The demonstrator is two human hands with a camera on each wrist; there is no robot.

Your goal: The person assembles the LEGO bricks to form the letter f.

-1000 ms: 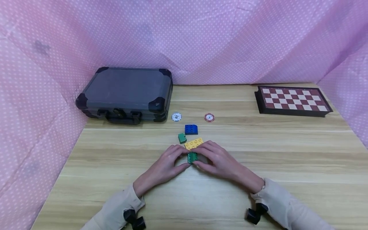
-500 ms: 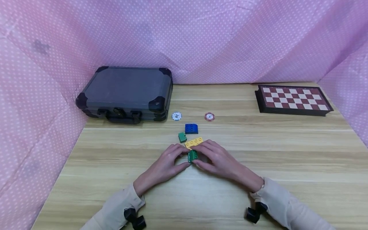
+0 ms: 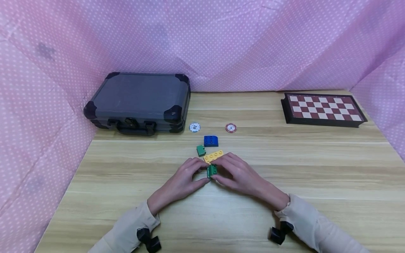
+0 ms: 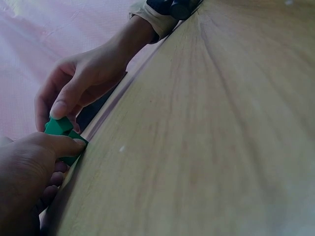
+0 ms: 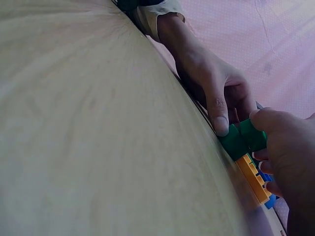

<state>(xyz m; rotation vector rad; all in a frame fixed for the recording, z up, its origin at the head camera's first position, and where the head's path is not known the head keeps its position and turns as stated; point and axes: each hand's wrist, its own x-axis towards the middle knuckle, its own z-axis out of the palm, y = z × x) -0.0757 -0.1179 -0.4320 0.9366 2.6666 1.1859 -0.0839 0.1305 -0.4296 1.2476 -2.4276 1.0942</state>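
Observation:
In the head view both hands meet at mid-table around a pair of green toy bricks (image 3: pixel 212 171). My left hand (image 3: pixel 179 180) pinches the lower green brick (image 5: pixel 233 142) between thumb and fingers. Against it, slightly higher, is the other green brick (image 5: pixel 253 133), pinched by my right hand (image 3: pixel 238 174). Whether the two are joined I cannot tell. Just beyond the fingertips lies a yellow studded brick (image 3: pixel 213 156), partly hidden by the hands. Behind that are a small green brick (image 3: pixel 200 150) and a blue brick (image 3: pixel 211 141).
A grey case (image 3: pixel 139 98) with black corners lies at the back left. A chequered board box (image 3: pixel 324 110) sits at the back right. Between them are a white-and-blue chip (image 3: pixel 194 127) and a red chip (image 3: pixel 230 128). Pink dotted cloth (image 3: pixel 234 42) hangs behind the wooden table (image 3: pixel 221 225).
The green brick in my right hand has tilted slightly against the other one. Both hands stay in nearly the same place, and the other things on the table lie as before.

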